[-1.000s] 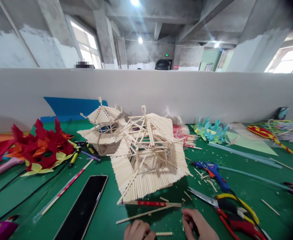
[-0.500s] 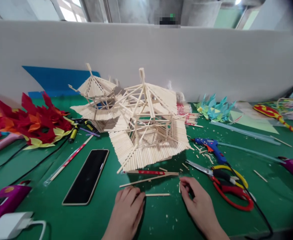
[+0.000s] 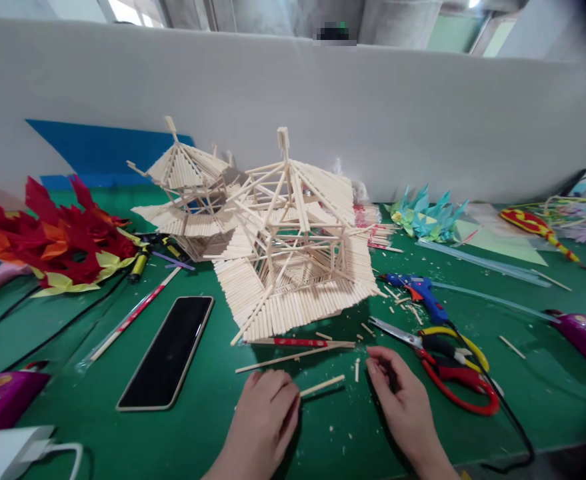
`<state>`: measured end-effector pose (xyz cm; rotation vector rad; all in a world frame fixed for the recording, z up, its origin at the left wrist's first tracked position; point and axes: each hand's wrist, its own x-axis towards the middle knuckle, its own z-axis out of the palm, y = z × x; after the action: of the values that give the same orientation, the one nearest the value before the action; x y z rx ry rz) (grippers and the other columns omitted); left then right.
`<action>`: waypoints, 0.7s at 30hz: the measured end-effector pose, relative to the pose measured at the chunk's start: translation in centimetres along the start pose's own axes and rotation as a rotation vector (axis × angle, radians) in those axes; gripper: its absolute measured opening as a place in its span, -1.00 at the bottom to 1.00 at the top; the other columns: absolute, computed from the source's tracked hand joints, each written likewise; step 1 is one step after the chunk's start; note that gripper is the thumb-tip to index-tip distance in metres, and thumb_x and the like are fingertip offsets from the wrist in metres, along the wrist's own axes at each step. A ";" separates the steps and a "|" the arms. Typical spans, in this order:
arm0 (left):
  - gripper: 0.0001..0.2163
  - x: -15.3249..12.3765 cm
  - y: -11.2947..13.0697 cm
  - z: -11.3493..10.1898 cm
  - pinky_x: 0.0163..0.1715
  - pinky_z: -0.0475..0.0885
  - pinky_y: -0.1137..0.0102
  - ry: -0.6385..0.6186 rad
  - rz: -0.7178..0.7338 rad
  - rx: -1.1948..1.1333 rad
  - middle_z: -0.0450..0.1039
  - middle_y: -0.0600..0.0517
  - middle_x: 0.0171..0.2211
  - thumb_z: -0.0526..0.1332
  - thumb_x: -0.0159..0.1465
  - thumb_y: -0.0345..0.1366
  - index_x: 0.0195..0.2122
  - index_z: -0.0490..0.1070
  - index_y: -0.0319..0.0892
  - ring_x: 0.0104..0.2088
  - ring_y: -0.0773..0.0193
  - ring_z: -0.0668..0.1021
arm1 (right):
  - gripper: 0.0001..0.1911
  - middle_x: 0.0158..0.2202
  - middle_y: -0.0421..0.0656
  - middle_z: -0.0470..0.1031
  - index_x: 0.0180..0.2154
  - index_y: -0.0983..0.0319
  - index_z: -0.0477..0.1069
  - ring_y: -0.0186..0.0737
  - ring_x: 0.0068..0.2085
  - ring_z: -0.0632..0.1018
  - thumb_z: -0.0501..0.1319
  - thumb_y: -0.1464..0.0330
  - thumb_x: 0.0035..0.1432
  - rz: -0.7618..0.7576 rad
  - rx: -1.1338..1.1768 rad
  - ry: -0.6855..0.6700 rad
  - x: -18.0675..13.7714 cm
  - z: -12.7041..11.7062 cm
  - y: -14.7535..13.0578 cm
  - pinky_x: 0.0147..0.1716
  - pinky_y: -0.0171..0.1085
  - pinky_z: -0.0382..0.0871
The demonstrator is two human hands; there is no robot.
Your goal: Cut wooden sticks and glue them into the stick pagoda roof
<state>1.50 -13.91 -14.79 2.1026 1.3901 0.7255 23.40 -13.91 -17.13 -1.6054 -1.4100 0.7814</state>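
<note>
My left hand (image 3: 267,417) rests on the green table near its front edge, its fingers closed on one end of a short wooden stick (image 3: 323,385) that slants up to the right. My right hand (image 3: 403,405) lies beside it with its fingers curled in; what they hold, if anything, is hidden. A small stick piece (image 3: 357,370) lies just left of its fingertips. Beyond both hands stands a pavilion model built of sticks (image 3: 293,247), with a long bare stick (image 3: 283,360) and a red-wrapped stick (image 3: 297,342) at its foot.
A second stick model (image 3: 187,197) stands behind left. A black phone (image 3: 167,351) and a wrapped chopstick (image 3: 133,317) lie left. Red-handled scissors (image 3: 447,377) and a blue glue gun (image 3: 420,292) lie right. Red paper flowers (image 3: 47,233), purple glue guns (image 3: 3,393) (image 3: 580,331) and a white charger (image 3: 7,453) sit at the sides.
The short stick in my left hand has swung from level to slanted, its free end higher. My right hand has crept slightly up and right. The view dropped from ceiling to table.
</note>
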 end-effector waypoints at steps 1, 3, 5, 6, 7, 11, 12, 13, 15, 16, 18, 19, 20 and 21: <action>-0.81 0.1 0.5 -0.1 -0.36 0.28 0.24 -0.010 -0.055 -0.094 0.39 -0.05 -0.45 0.02 0.18 -0.37 -0.46 0.41 -0.20 -0.41 0.18 0.41 | -0.74 -0.38 -0.11 0.47 -0.21 0.25 0.33 -0.22 -0.41 0.49 0.08 0.22 0.13 0.009 0.021 -0.006 -0.1 0.0 -0.4 -0.45 -0.33 0.40; -0.84 0.4 1.4 -0.2 -0.47 0.28 0.37 -0.043 -0.186 -0.300 0.35 0.00 -0.50 0.08 0.15 -0.32 -0.51 0.38 -0.20 -0.48 0.27 0.39 | -0.71 -0.36 -0.11 0.48 -0.18 0.25 0.33 -0.24 -0.39 0.49 0.05 0.21 0.15 0.019 0.110 -0.061 -0.2 0.1 -1.6 -0.44 -0.35 0.41; -0.85 0.9 2.2 0.0 -0.58 0.22 0.47 -0.090 -0.334 -0.511 0.28 0.09 -0.60 0.13 0.11 -0.28 -0.56 0.35 -0.21 -0.59 0.38 0.32 | -0.67 -0.37 -0.13 0.47 -0.13 0.24 0.33 -0.28 -0.41 0.48 0.04 0.19 0.16 0.033 0.273 -0.159 -0.1 0.4 -3.2 -0.45 -0.37 0.39; -0.84 1.1 2.6 0.1 -0.62 0.18 0.49 -0.112 -0.406 -0.611 0.23 0.13 -0.64 0.15 0.09 -0.25 -0.57 0.34 -0.21 -0.64 0.41 0.27 | -0.66 -0.38 -0.14 0.46 -0.12 0.24 0.33 -0.30 -0.43 0.46 0.04 0.18 0.15 0.051 0.362 -0.204 0.0 0.5 -3.9 -0.47 -0.37 0.37; -0.82 1.3 2.9 0.3 -0.64 0.15 0.51 -0.130 -0.474 -0.703 0.19 0.16 -0.67 0.17 0.07 -0.22 -0.58 0.33 -0.22 -0.66 0.44 0.23 | -0.65 -0.39 -0.15 0.45 -0.13 0.24 0.34 -0.32 -0.46 0.44 0.06 0.17 0.13 0.076 0.432 -0.229 0.1 0.7 -4.6 -0.49 -0.37 0.35; -0.76 1.6 3.8 0.7 -0.62 0.09 0.52 -0.155 -0.655 -0.971 0.15 0.19 -0.68 0.26 -0.02 -0.15 -0.59 0.34 -0.24 -0.64 0.46 0.19 | -0.70 -0.46 -0.19 0.45 -0.25 0.25 0.40 -0.37 -0.54 0.38 0.17 0.18 0.05 0.159 0.490 -0.228 0.9 1.4 -6.1 -0.54 -0.39 0.29; -0.75 1.6 3.9 0.8 -0.60 0.09 0.52 -0.156 -0.682 -1.011 0.17 0.18 -0.68 0.28 -0.04 -0.15 -0.59 0.34 -0.24 -0.64 0.46 0.20 | -0.72 -0.49 -0.20 0.44 -0.29 0.25 0.41 -0.37 -0.54 0.38 0.18 0.18 0.03 0.163 0.486 -0.224 1.0 1.4 -6.1 -0.54 -0.39 0.29; -0.74 1.6 3.9 1.0 -0.59 0.11 0.52 -0.160 -0.703 -1.043 0.19 0.18 -0.67 0.29 -0.05 -0.14 -0.57 0.36 -0.25 -0.63 0.46 0.21 | -0.74 -0.51 -0.22 0.42 -0.31 0.25 0.41 -0.37 -0.54 0.38 0.20 0.19 0.02 0.164 0.483 -0.222 1.0 1.4 -6.1 -0.54 -0.40 0.29; -0.70 1.4 3.8 1.5 -0.56 0.17 0.50 -0.184 -0.727 -1.085 0.26 0.14 -0.65 0.29 -0.06 -0.08 -0.53 0.40 -0.27 -0.62 0.45 0.26 | -0.75 -0.52 -0.24 0.40 -0.34 0.25 0.41 -0.37 -0.53 0.39 0.22 0.20 0.00 0.166 0.480 -0.223 0.8 1.4 -5.8 -0.55 -0.40 0.29; -0.67 1.3 3.8 1.8 -0.55 0.20 0.48 -0.202 -0.729 -1.096 0.30 0.11 -0.63 0.28 -0.06 -0.05 -0.50 0.42 -0.28 -0.62 0.43 0.29 | -0.75 -0.52 -0.24 0.40 -0.35 0.25 0.41 -0.36 -0.53 0.40 0.22 0.20 -0.01 0.167 0.478 -0.225 0.6 1.3 -5.6 -0.54 -0.40 0.29; -0.62 1.1 3.8 2.4 -0.55 0.23 0.44 -0.239 -0.712 -1.106 0.33 0.07 -0.62 0.27 -0.07 0.00 -0.48 0.45 -0.29 -0.63 0.41 0.32 | -0.76 -0.52 -0.23 0.41 -0.35 0.25 0.42 -0.33 -0.50 0.42 0.22 0.20 -0.01 0.167 0.470 -0.236 0.2 1.1 -5.2 -0.52 -0.39 0.31; -0.61 1.1 3.8 2.6 -0.55 0.23 0.44 -0.255 -0.697 -1.105 0.33 0.07 -0.63 0.27 -0.07 0.02 -0.49 0.45 -0.29 -0.64 0.41 0.33 | -0.76 -0.52 -0.22 0.41 -0.35 0.25 0.43 -0.32 -0.49 0.42 0.22 0.21 0.00 0.170 0.468 -0.232 0.1 1.0 -5.0 -0.51 -0.38 0.32; -0.61 1.0 3.9 2.8 -0.57 0.22 0.45 -0.268 -0.677 -1.099 0.33 0.08 -0.65 0.26 -0.07 0.02 -0.51 0.44 -0.29 -0.65 0.41 0.32 | -0.76 -0.51 -0.21 0.43 -0.34 0.24 0.43 -0.31 -0.49 0.43 0.22 0.21 0.01 0.175 0.471 -0.217 0.1 0.7 -4.8 -0.51 -0.38 0.32; -0.62 1.0 3.9 2.8 -0.59 0.19 0.46 -0.280 -0.655 -1.088 0.31 0.08 -0.66 0.25 -0.05 0.02 -0.52 0.44 -0.28 -0.67 0.42 0.31 | -0.76 -0.48 -0.19 0.44 -0.30 0.23 0.43 -0.32 -0.49 0.42 0.20 0.21 0.02 0.178 0.482 -0.183 0.2 0.3 -4.6 -0.50 -0.38 0.32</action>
<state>6.31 -14.69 -14.05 0.8008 1.0405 0.6420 21.04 -13.63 -13.15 -1.3142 -1.0964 1.2907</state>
